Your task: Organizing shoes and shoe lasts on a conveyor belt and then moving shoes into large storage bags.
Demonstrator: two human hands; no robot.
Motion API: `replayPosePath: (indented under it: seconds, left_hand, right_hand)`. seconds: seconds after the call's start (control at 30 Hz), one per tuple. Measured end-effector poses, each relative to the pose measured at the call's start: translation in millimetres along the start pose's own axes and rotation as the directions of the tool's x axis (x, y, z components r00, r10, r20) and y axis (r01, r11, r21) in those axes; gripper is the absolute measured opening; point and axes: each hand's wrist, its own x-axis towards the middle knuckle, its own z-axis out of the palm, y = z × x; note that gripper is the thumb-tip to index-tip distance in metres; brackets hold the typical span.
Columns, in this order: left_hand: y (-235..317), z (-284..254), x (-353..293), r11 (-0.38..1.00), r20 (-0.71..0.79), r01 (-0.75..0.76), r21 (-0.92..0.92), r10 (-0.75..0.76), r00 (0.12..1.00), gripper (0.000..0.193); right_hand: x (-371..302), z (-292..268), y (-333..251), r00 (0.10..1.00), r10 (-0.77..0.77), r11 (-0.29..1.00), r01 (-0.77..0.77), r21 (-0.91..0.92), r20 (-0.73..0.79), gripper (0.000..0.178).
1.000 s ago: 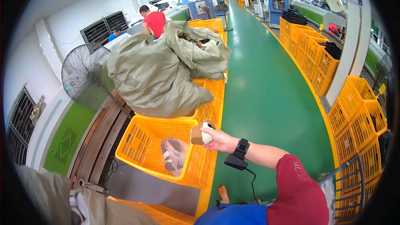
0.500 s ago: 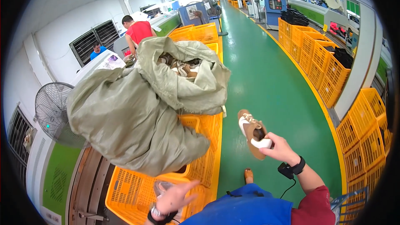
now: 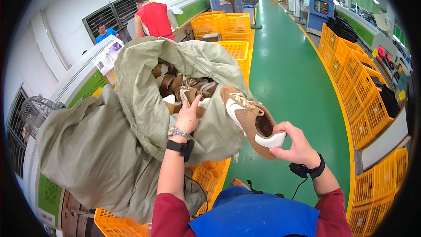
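My right hand (image 3: 299,148) pinches the white heel of a brown sneaker (image 3: 246,113) between thumb and fingers. The sneaker has cream laces and a white side stripe; its toe points up and away, beside the sack's right edge. My left hand (image 3: 188,116) reaches into the mouth of a grey-green woven sack (image 3: 175,57), its visible fingers stretched apart. They touch a brown and white sneaker (image 3: 187,94) lying on top of the pile. Several similar brown shoes (image 3: 164,69) fill the sack's opening; those deeper down are hidden.
Another bulging sack (image 3: 96,153) leans at the left, above an orange crate (image 3: 116,226). A fan (image 3: 37,114) stands at far left. Orange crates (image 3: 234,24) line the aisle's left side, and stacked crates (image 3: 359,118) its right. A person in red (image 3: 153,19) works beyond the sack.
My left hand has moved up from the lower crate into the sack. The sneaker in my right hand has come up, closer to the sack. The view has shifted, bringing the sack mouth nearer.
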Motion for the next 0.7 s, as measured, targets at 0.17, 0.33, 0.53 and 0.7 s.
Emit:
replayPosePath:
  seconds: [0.17,0.33,0.53,0.7]
  left_hand:
    - [-20,16,-4,0.998,0.091,-0.034,0.056,0.029,0.995,0.055]
    - [-3,5,0,0.996,0.079,0.081,0.038,-0.084,0.993,0.050]
    - [16,14,24,0.962,0.069,0.178,0.210,-0.196,0.978,0.046]
    - [24,18,30,0.948,0.044,0.281,0.148,-0.291,0.956,0.049]
  right_hand:
    - [99,7,65,0.990,-0.106,0.989,0.097,0.108,0.089,0.041]
    - [215,50,111,0.971,-0.067,0.953,-0.006,0.303,0.230,0.043]
    - [351,159,200,0.885,-0.374,0.926,0.371,0.066,0.276,0.040]
    - [386,217,245,0.637,-0.490,0.557,0.754,-0.348,0.596,0.023]
